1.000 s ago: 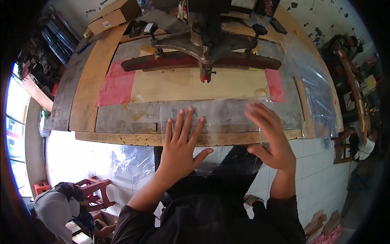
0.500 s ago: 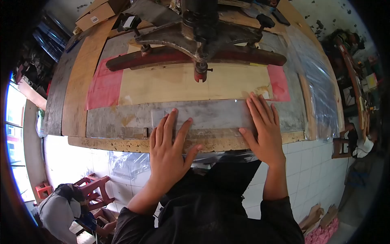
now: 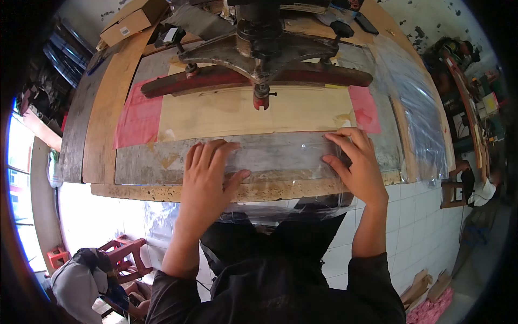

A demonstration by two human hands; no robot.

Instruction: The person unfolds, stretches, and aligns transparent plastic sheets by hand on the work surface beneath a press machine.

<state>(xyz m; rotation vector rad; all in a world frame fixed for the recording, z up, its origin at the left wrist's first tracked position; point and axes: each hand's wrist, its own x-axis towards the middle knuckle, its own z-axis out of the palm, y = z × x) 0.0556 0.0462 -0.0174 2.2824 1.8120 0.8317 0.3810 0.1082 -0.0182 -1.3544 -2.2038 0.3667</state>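
A clear plastic sheet [image 3: 280, 156] lies over the front of the grey metal plate and hangs past the bench's front edge. At its left end is my left hand [image 3: 208, 175], fingers curved and apart from the thumb. My right hand [image 3: 356, 162] rests at the sheet's right end, fingers bent, thumb apart. Whether either hand pinches the film cannot be made out. Behind the sheet lies a cream panel [image 3: 216, 116] with pink pieces [image 3: 141, 116] at both ends. Over it stands a machine head with a red bar [image 3: 199, 81].
More clear plastic [image 3: 421, 124] covers the bench's right side. A cardboard box [image 3: 127, 24] sits at the back left. One person [image 3: 81, 281] is at the lower left by a red stool [image 3: 124, 259]; another person [image 3: 483, 191] is at the far right.
Both hands came down onto the sheet, then my left hand moved a little left and its fingers curled. My right hand's fingers bent after lying stretched out on the sheet.
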